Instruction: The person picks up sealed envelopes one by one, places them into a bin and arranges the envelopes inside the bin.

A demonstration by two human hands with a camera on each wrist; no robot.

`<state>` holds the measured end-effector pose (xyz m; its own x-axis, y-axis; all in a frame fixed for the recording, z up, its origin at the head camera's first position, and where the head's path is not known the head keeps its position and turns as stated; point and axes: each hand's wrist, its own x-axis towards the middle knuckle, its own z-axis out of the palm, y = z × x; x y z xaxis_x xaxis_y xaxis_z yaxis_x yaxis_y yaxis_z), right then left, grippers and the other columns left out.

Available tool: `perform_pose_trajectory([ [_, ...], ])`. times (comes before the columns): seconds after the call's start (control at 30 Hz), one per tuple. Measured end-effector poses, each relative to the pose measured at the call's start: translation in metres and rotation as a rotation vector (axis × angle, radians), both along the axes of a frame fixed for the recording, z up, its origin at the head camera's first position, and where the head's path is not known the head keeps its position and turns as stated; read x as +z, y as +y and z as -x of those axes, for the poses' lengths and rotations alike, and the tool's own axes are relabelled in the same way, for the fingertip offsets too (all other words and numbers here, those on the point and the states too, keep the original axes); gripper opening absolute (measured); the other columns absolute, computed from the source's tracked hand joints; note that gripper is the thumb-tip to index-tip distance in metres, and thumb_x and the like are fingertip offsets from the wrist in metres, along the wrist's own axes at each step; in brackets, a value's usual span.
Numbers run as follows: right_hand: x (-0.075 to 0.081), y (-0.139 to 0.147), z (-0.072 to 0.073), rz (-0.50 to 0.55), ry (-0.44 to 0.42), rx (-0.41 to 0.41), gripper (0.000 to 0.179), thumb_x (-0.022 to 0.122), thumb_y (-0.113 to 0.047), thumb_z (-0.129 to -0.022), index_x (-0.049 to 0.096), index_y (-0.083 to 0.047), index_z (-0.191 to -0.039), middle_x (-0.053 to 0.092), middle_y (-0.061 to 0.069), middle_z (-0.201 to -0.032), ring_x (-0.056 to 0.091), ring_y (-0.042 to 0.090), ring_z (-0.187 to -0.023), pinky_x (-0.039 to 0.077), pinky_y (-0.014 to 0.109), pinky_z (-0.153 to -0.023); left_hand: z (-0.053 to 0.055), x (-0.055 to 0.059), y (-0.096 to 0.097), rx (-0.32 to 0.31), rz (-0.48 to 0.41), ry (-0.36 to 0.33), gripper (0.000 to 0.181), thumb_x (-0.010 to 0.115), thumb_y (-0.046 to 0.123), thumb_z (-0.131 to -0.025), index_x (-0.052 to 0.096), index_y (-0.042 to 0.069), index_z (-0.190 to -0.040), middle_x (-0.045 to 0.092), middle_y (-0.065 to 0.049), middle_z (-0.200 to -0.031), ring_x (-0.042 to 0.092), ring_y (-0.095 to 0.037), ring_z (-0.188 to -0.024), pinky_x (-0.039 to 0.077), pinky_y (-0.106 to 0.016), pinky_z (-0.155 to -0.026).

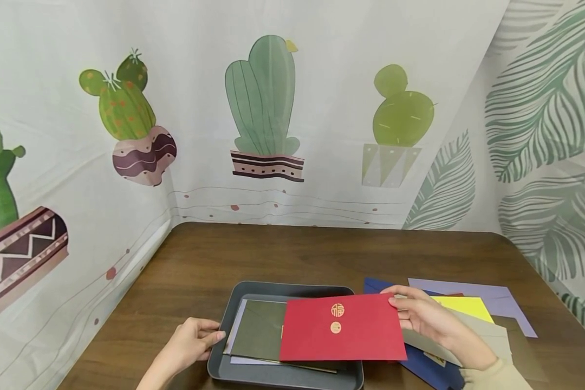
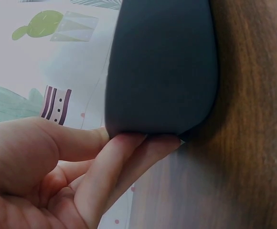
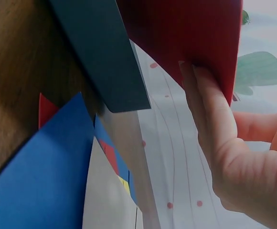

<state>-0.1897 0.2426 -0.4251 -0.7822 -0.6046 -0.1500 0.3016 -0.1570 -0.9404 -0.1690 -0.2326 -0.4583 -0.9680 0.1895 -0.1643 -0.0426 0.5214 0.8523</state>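
A red envelope [image 1: 342,331] with gold markings tilts over the right part of the dark grey tray [image 1: 285,374]. My right hand [image 1: 431,319] pinches its upper right corner; in the right wrist view the fingers [image 3: 215,105] lie flat along its underside. At the tray's left side is my left hand [image 1: 187,344], thumb at the rim and fingers against the outer wall, as the left wrist view shows. Inside the tray lies a dark olive envelope [image 1: 258,329], with a pale lavender envelope [image 1: 253,361] showing under it. The red one hides the tray's right contents.
Right of the tray lies a loose pile: a blue envelope [image 1: 431,371], a grey-beige envelope [image 1: 489,337], a yellow envelope [image 1: 468,306] and a lavender envelope [image 1: 497,298]. The brown wooden table [image 1: 283,252] ends at a cactus-print cloth [image 1: 331,206].
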Motion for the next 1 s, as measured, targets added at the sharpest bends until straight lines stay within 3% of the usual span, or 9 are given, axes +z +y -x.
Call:
perform_pose_trajectory([
  [0.43,0.000,-0.020,0.000,-0.010,0.004,-0.016,0.018,0.042,-0.009,-0.103,0.049,-0.003,-0.118,0.068,0.000,-0.107,0.069,0.015,-0.096,0.058,0.028,-0.089,-0.002,0.004,0.001,0.001,0.002,-0.006,0.041,0.068,0.014,-0.090,0.059,-0.019,-0.113,0.071,-0.027,-0.095,0.072,-0.032,-0.083,0.062,-0.034,-0.065],
  [0.77,-0.004,-0.034,-0.001,0.001,-0.052,-0.042,0.021,0.042,-0.007,-0.103,0.043,0.002,-0.121,0.067,0.003,-0.108,0.069,0.015,-0.096,0.058,0.027,-0.088,-0.002,0.004,0.003,0.012,0.009,-0.011,0.042,0.068,0.012,-0.090,0.058,-0.021,-0.114,0.071,-0.028,-0.096,0.072,-0.032,-0.083,0.062,-0.035,-0.065],
  [1.0,-0.011,-0.042,-0.001,-0.001,-0.016,-0.024,0.026,0.040,-0.007,-0.103,0.037,0.006,-0.125,0.067,0.003,-0.108,0.069,0.014,-0.097,0.058,0.026,-0.087,-0.001,0.003,0.004,0.021,0.000,-0.001,0.040,0.067,0.009,-0.090,0.057,-0.022,-0.114,0.071,-0.028,-0.094,0.072,-0.028,-0.081,0.062,-0.034,-0.064],
])
